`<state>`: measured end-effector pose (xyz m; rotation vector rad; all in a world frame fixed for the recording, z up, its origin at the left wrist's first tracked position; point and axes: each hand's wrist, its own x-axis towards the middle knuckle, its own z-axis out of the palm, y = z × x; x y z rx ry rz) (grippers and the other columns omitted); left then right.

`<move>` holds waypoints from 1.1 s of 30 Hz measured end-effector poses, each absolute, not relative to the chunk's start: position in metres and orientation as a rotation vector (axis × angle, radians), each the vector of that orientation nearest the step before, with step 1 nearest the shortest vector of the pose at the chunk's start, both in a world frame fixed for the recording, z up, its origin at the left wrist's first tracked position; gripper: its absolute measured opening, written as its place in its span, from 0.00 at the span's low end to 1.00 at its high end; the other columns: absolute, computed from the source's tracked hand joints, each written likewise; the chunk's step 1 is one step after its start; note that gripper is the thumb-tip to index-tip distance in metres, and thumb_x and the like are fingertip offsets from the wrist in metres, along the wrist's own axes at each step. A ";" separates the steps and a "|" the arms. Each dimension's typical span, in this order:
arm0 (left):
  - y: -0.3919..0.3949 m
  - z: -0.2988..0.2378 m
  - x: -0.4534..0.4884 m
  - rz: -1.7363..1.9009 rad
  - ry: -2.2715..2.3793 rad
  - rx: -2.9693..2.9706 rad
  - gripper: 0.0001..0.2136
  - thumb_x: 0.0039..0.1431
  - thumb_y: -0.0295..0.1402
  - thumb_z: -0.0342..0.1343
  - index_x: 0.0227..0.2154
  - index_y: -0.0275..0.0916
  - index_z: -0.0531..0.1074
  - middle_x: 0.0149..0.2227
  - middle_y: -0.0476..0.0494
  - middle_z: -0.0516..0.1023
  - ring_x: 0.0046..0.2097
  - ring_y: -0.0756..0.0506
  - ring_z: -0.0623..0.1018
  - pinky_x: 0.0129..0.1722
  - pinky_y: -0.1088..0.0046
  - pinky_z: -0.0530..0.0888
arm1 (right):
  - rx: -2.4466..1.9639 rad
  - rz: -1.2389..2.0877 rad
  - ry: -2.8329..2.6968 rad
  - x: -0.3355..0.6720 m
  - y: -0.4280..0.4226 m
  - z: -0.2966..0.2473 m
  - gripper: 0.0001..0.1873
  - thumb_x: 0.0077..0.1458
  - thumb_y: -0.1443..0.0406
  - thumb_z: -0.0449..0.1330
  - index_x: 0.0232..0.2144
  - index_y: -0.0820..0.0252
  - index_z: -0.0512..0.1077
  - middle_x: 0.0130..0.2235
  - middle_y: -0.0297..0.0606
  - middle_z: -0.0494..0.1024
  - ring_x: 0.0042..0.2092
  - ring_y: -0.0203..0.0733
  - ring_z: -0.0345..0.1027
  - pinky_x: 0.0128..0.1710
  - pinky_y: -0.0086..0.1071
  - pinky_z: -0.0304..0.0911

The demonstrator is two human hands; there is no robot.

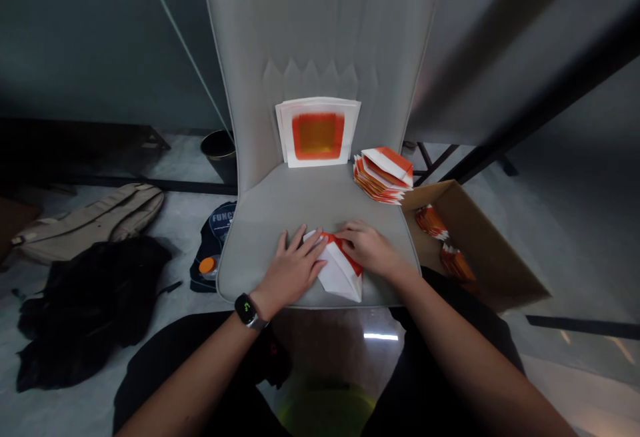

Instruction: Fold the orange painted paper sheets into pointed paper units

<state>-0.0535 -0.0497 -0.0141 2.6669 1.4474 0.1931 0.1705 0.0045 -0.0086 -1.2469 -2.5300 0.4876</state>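
Note:
A white and orange folded paper [341,270] lies on the grey chair seat [300,200] near its front edge. My left hand [293,269] lies flat on the seat, its fingers stretched out and pressing the paper's left side. My right hand [370,248] rests on the paper's right side with fingers curled down onto the orange fold. A smartwatch sits on my left wrist.
A stack of unfolded white sheets with orange squares [318,130] leans on the chair back. A pile of folded pieces [384,174] lies at the seat's right. A cardboard box [480,250] with more folded pieces stands right of the chair. Bags [90,220] and a bin [220,152] are at left.

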 end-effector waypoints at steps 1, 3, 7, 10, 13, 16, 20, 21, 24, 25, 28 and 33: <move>-0.049 -0.014 -0.053 0.189 1.444 2.671 0.23 0.75 0.42 0.43 0.68 0.45 0.60 0.71 0.42 0.61 0.72 0.31 0.56 0.66 0.36 0.57 | -1.244 0.500 -2.525 0.172 0.005 -0.010 0.15 0.64 0.72 0.54 0.45 0.60 0.81 0.43 0.44 0.80 0.48 0.46 0.72 0.50 0.38 0.68; -0.049 -0.013 -0.053 0.183 1.439 2.682 0.23 0.75 0.42 0.43 0.68 0.45 0.61 0.71 0.43 0.61 0.71 0.31 0.56 0.65 0.36 0.57 | -1.252 0.470 -2.531 0.175 0.004 -0.011 0.15 0.64 0.72 0.55 0.44 0.59 0.81 0.43 0.44 0.79 0.47 0.46 0.71 0.49 0.38 0.68; -0.048 -0.009 -0.053 0.186 1.439 2.685 0.22 0.74 0.41 0.44 0.67 0.46 0.62 0.70 0.43 0.62 0.70 0.31 0.58 0.64 0.37 0.58 | -1.289 0.319 -2.574 0.187 0.002 -0.004 0.11 0.61 0.69 0.59 0.37 0.55 0.83 0.43 0.43 0.79 0.48 0.50 0.69 0.50 0.43 0.65; -0.047 -0.005 -0.053 0.195 1.428 2.669 0.22 0.73 0.41 0.45 0.67 0.46 0.63 0.70 0.42 0.63 0.70 0.31 0.60 0.63 0.37 0.60 | -1.295 0.394 -2.514 0.190 0.000 0.001 0.09 0.60 0.67 0.62 0.38 0.54 0.83 0.44 0.41 0.81 0.49 0.51 0.70 0.51 0.44 0.65; -0.044 -0.002 -0.051 0.218 1.425 2.646 0.21 0.73 0.40 0.47 0.65 0.46 0.65 0.69 0.42 0.65 0.70 0.30 0.59 0.64 0.34 0.57 | -1.313 0.577 -2.292 0.180 0.000 0.000 0.13 0.65 0.64 0.57 0.45 0.55 0.82 0.43 0.42 0.82 0.46 0.47 0.72 0.48 0.40 0.66; -0.040 0.000 -0.047 0.333 1.460 2.606 0.19 0.72 0.40 0.49 0.62 0.45 0.69 0.67 0.43 0.67 0.72 0.31 0.55 0.67 0.34 0.51 | -1.390 0.736 -2.145 0.163 0.005 -0.010 0.12 0.65 0.61 0.59 0.41 0.55 0.82 0.38 0.41 0.81 0.41 0.44 0.74 0.43 0.36 0.67; -0.039 -0.004 -0.049 0.616 1.819 2.313 0.25 0.68 0.42 0.55 0.64 0.37 0.65 0.66 0.35 0.68 0.67 0.33 0.63 0.65 0.47 0.62 | -1.506 0.843 -2.037 0.153 0.015 -0.021 0.04 0.57 0.64 0.66 0.33 0.56 0.82 0.36 0.39 0.81 0.37 0.42 0.73 0.39 0.34 0.65; -0.040 -0.005 -0.051 0.627 1.887 2.254 0.25 0.68 0.43 0.56 0.63 0.36 0.66 0.64 0.34 0.69 0.65 0.33 0.64 0.63 0.47 0.64 | -1.522 0.871 -2.013 0.153 0.017 -0.022 0.03 0.56 0.65 0.67 0.33 0.56 0.82 0.36 0.38 0.82 0.37 0.42 0.73 0.38 0.34 0.64; -0.047 -0.008 -0.058 0.492 1.817 2.333 0.21 0.68 0.43 0.55 0.59 0.39 0.71 0.62 0.38 0.71 0.66 0.31 0.62 0.62 0.45 0.63 | -1.555 0.982 -1.936 0.154 0.019 -0.021 0.03 0.55 0.65 0.67 0.33 0.57 0.82 0.36 0.37 0.83 0.35 0.41 0.73 0.36 0.33 0.63; -0.050 -0.007 -0.059 0.446 1.744 2.401 0.20 0.69 0.43 0.54 0.58 0.40 0.72 0.63 0.39 0.72 0.66 0.31 0.61 0.63 0.45 0.62 | -1.563 1.010 -1.914 0.154 0.019 -0.020 0.04 0.55 0.66 0.67 0.34 0.57 0.82 0.35 0.37 0.83 0.34 0.40 0.73 0.35 0.33 0.63; -0.052 -0.003 -0.061 0.399 1.620 2.527 0.19 0.72 0.43 0.51 0.58 0.41 0.73 0.62 0.41 0.72 0.66 0.31 0.61 0.62 0.45 0.61 | -1.575 1.034 -1.889 0.154 0.017 -0.019 0.04 0.54 0.67 0.65 0.33 0.57 0.82 0.35 0.37 0.84 0.34 0.40 0.74 0.36 0.33 0.64; -0.034 0.000 -0.062 0.456 1.595 2.501 0.13 0.71 0.41 0.52 0.42 0.43 0.81 0.57 0.42 0.76 0.59 0.34 0.67 0.55 0.50 0.66 | -1.561 1.042 -1.917 0.154 0.017 -0.019 0.05 0.52 0.67 0.67 0.33 0.57 0.82 0.38 0.38 0.84 0.36 0.41 0.74 0.37 0.33 0.65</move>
